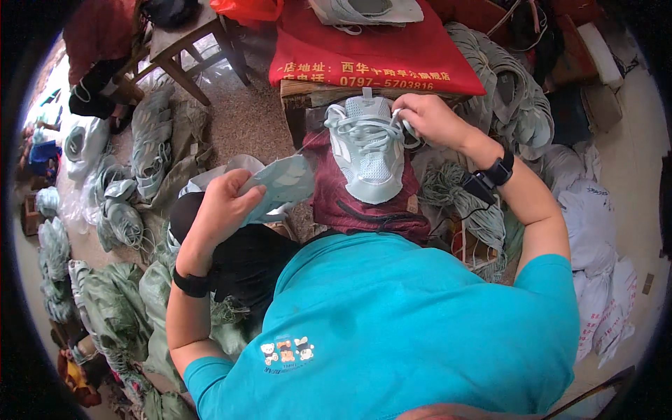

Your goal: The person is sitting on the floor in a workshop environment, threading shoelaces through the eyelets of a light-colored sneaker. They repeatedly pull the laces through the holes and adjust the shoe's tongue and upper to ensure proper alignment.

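A pale mint shoe upper (369, 150) with crisscrossed laces lies on the dark red cloth (330, 203) over my lap, its toe toward me. At its right edge my right hand (427, 120) is closed in a pinch on a pale shoelace (406, 131); the fingertips are partly hidden. Off to the left, my left hand (227, 199) grips a second mint shoe upper (283, 183) between thumb and fingers. This piece is seen from its side, apart from the laced one.
Ahead stands a wooden bench (294, 105) under a red cloth (378, 56), with another upper (367, 10) on top. Bundled uppers (507, 91) hang at the right, above tangled laces (455, 192). Green sacks (112, 301), a wooden stool (185, 45) and a person (101, 42) are leftward.
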Motion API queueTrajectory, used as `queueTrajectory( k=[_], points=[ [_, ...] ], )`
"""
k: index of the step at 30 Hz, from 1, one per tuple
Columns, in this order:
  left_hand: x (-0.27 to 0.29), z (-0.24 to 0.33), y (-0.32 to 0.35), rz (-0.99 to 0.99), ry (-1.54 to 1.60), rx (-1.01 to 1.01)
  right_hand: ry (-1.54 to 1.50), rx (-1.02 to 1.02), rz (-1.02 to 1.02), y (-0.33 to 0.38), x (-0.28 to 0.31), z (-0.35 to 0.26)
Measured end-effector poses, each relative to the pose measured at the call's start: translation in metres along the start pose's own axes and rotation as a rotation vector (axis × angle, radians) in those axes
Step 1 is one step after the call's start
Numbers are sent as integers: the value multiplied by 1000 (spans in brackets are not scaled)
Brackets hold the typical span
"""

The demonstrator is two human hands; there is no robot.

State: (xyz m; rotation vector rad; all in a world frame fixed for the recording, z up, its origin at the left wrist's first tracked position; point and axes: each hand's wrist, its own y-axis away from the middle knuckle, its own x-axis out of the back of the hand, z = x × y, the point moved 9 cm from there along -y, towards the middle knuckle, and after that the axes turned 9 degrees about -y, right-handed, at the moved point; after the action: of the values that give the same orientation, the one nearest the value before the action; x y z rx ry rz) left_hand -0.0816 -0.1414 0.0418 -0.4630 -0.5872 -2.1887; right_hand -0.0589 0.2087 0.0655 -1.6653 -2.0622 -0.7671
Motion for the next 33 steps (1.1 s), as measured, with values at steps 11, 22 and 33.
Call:
queueTrajectory(
  k=[11, 22, 33],
  points=[
    [-3, 68, 9, 15, -260, -141, -48, 126, 217, 20, 3, -14],
    [-14, 72, 7, -16, -267, -173, -466, -193, 111, -4, 8, 16],
    [-20, 52, 7, -34, -189, -138, 424, 421, 282, 9, -8, -35]
  ],
)
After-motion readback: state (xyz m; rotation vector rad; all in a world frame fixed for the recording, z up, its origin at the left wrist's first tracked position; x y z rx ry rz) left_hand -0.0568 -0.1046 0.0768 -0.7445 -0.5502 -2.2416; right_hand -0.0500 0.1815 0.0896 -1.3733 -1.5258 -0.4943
